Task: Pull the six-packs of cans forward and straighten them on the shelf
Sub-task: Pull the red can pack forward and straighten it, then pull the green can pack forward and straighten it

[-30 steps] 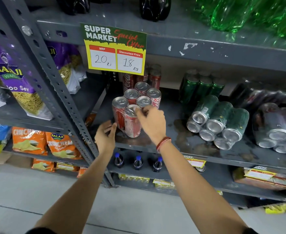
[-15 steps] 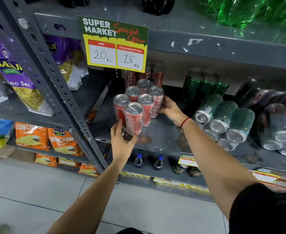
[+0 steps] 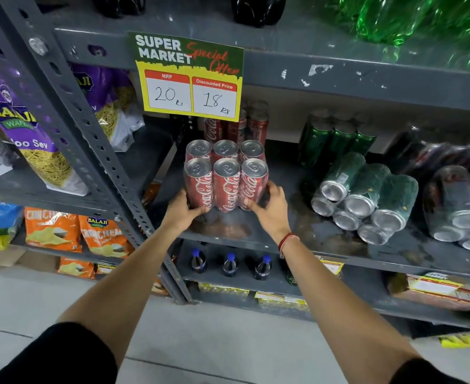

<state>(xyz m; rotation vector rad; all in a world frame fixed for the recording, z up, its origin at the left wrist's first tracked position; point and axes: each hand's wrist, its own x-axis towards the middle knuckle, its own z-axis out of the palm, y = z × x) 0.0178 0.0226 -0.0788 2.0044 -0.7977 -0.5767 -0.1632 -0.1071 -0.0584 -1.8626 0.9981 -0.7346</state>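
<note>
- We're at the grey shelf [image 3: 297,239] running across the middle of the frame, the price sign [image 3: 189,76] hanging just above centre.
- Lower centre, both arms reach in: our left hand [image 3: 182,209] wraps the lower left corner of the red pack [image 3: 225,180], and our right hand [image 3: 271,207] wraps its lower right corner, thumb across the front can. Both hands are clasped on the wrap, neither one slack.
- That red pack stands upright at centre frame near the shelf's front edge, its face looking square to us. We count six cans in it, three in front and three behind.
- Handling, as we judge it: six full cans make a heavy, stiff block, and the shrink film looks slick. Holding low on both sides, as we do, lets it slide without tipping; pulling from the top could rock it.
- Right of centre, one green pack [image 3: 367,198] lies tipped on its side, can ends facing us. We can count about six ends. It probably needs lifting upright, one hand under and one behind.
- Far right, a dark pack [image 3: 464,206] also lies on its side, cut off by the frame edge; we can't count its cans.
- Behind, at mid-frame, one more red pack [image 3: 236,126] and one upright green pack [image 3: 336,139] sit deep on the shelf, three cans of each showing.
- Lower centre, on the shelf below, three small bottles [image 3: 229,264] with blue caps.
</note>
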